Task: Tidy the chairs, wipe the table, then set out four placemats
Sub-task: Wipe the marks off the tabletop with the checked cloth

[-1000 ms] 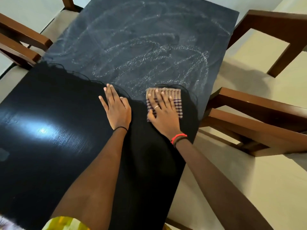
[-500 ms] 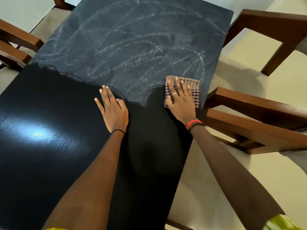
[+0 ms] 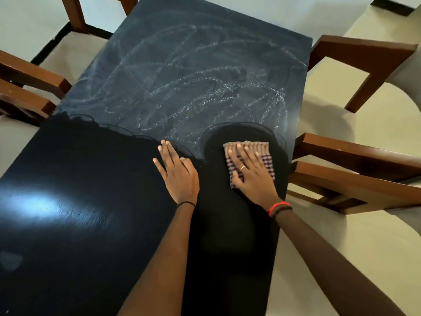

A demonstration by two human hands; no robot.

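A long black table (image 3: 79, 201) runs away from me. Its near half is glossy and dark; the far half (image 3: 182, 71) is dull with white streaky smears. My right hand (image 3: 251, 172) lies flat with spread fingers on a folded checked cloth (image 3: 265, 153), pressing it onto the table near the right edge, at the border of the smeared part. My left hand (image 3: 178, 172) rests flat on the tabletop just left of it, fingers straight, holding nothing.
Brown wooden chairs with cream seats stand round the table: two on the right (image 3: 355, 176) (image 3: 364, 55), one on the left (image 3: 29, 87), another at the far left corner (image 3: 77, 14). Pale floor lies beyond.
My right hand slid the cloth out toward the right edge and farther up the table, then back a little to the left, leaving a new dark arc. The left hand stayed put.
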